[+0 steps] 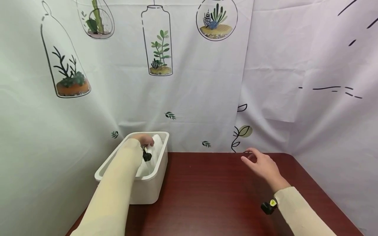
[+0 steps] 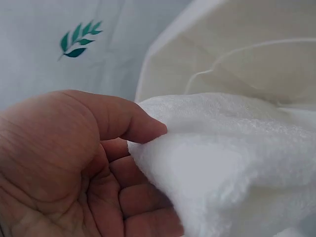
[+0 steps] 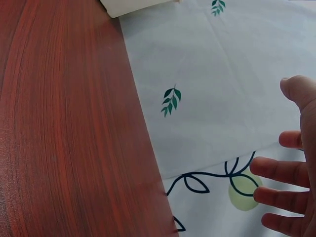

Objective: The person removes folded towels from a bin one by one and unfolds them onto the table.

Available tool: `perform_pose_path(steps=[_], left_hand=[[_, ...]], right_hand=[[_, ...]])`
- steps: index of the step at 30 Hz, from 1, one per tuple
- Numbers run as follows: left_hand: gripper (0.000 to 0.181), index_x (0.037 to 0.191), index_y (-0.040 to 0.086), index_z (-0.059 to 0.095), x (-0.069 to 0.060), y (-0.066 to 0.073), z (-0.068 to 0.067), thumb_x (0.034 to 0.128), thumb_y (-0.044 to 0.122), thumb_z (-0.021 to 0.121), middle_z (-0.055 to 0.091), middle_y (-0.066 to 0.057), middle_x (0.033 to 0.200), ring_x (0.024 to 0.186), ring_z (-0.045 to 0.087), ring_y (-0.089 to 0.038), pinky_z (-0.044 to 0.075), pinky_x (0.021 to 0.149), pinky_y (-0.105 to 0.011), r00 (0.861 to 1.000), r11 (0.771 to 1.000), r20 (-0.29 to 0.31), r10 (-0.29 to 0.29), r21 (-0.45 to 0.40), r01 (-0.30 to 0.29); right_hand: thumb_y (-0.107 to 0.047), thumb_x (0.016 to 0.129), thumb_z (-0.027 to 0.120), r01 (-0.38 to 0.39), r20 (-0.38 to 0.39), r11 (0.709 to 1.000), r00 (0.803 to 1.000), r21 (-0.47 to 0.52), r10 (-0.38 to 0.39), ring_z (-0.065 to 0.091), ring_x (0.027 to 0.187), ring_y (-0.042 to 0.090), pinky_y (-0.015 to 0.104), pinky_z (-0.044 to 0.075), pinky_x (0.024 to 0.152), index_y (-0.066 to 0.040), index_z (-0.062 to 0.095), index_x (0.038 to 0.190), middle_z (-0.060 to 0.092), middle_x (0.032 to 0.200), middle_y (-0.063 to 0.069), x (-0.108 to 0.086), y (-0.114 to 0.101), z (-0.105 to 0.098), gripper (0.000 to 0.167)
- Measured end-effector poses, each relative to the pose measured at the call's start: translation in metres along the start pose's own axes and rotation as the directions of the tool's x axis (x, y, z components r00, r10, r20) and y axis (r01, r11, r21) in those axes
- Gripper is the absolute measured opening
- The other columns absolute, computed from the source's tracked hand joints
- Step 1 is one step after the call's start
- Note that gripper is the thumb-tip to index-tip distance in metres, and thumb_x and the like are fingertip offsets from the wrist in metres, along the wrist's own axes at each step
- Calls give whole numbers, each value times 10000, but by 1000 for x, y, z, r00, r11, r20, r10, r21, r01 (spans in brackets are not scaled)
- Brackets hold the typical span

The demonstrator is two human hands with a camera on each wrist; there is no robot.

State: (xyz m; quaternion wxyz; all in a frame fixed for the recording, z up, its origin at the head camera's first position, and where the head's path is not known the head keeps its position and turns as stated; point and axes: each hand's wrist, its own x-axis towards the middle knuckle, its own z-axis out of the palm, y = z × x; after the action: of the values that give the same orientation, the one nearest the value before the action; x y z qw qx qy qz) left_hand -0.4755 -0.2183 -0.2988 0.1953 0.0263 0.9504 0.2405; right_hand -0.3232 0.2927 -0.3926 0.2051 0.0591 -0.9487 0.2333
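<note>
Inside a white plastic bin at the left of the table, my left hand grips a white towel. The left wrist view shows the thumb on top of the fluffy towel and the curled fingers of the left hand beneath its edge. How far the towel reaches down in the bin is partly hidden by my forearm. Over the right part of the table, my right hand hovers with nothing in it. Its fingers are spread apart and relaxed in the right wrist view.
A dark red wooden table runs under the bin and both arms. Behind it hangs a white cloth printed with plants in jars, and cloth also hangs on the left and right sides. Small cameras sit on both wrists.
</note>
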Motion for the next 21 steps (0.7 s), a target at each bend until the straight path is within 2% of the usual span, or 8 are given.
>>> perform_pose_path(steps=[2, 6, 9, 13, 15, 18, 21], left_hand=[[153, 882, 12, 557, -3, 1, -4, 872, 165, 549, 512, -48, 798, 783, 505, -191, 429, 736, -303, 1000, 1000, -5, -8, -22, 8], [339, 1114, -80, 563, -11, 3, -13, 875, 161, 570, 575, -150, 1056, 974, 540, -251, 458, 883, -350, 999, 999, -37, 10, -40, -11], [327, 1088, -77, 575, -17, 4, -19, 873, 170, 567, 579, -165, 1023, 915, 546, -254, 469, 820, -350, 998, 999, -58, 6, -38, -8], [188, 945, -8, 550, -25, 6, -28, 887, 171, 541, 530, -91, 851, 758, 499, -201, 427, 688, -306, 997, 999, -73, -4, -46, 0], [157, 919, 13, 527, -30, 7, -33, 895, 168, 520, 509, -58, 796, 710, 477, -180, 410, 660, -296, 997, 998, -79, -16, -66, 11], [198, 970, -17, 518, -38, 10, -39, 894, 164, 486, 528, -65, 779, 707, 497, -179, 416, 665, -292, 995, 993, -92, -35, -114, 25], [301, 1079, -74, 538, -46, 14, -44, 882, 149, 499, 598, -103, 839, 753, 577, -188, 469, 697, -284, 987, 985, -159, -39, -175, 11]], right_hand=[[-610, 952, 580, -4, 3, 1000, 1000, -2, 4, 674, 938, 248, 495, 521, 742, -243, 572, 1343, 729, 1064, -11, 0, 0, 0, 536], [-597, 956, 585, 0, 6, 1000, 1000, 4, 0, 676, 945, 251, 502, 524, 750, -228, 568, 1352, 731, 1068, 0, 0, 0, 0, 541], [-615, 956, 572, 5, 10, 1000, 1000, 11, -5, 678, 960, 256, 509, 526, 772, -212, 565, 1362, 733, 1077, 11, 0, -1, 0, 573], [-639, 954, 551, 6, 15, 1000, 1000, 15, -7, 674, 988, 290, 530, 525, 797, -196, 561, 1383, 731, 1107, 35, 0, -3, 1, 616], [-633, 959, 547, 7, 18, 1000, 1000, 14, -8, 666, 1016, 325, 550, 520, 807, -188, 555, 1397, 724, 1142, 61, 0, -4, 1, 624], [-641, 960, 535, 0, 22, 1000, 1000, 16, 0, 644, 1083, 370, 583, 508, 836, -187, 542, 1422, 704, 1218, 104, 0, -4, 1, 647], [-658, 961, 515, -7, 29, 1000, 1000, 22, 7, 616, 1144, 401, 614, 491, 867, -176, 520, 1452, 672, 1289, 142, 0, -4, 0, 688]])
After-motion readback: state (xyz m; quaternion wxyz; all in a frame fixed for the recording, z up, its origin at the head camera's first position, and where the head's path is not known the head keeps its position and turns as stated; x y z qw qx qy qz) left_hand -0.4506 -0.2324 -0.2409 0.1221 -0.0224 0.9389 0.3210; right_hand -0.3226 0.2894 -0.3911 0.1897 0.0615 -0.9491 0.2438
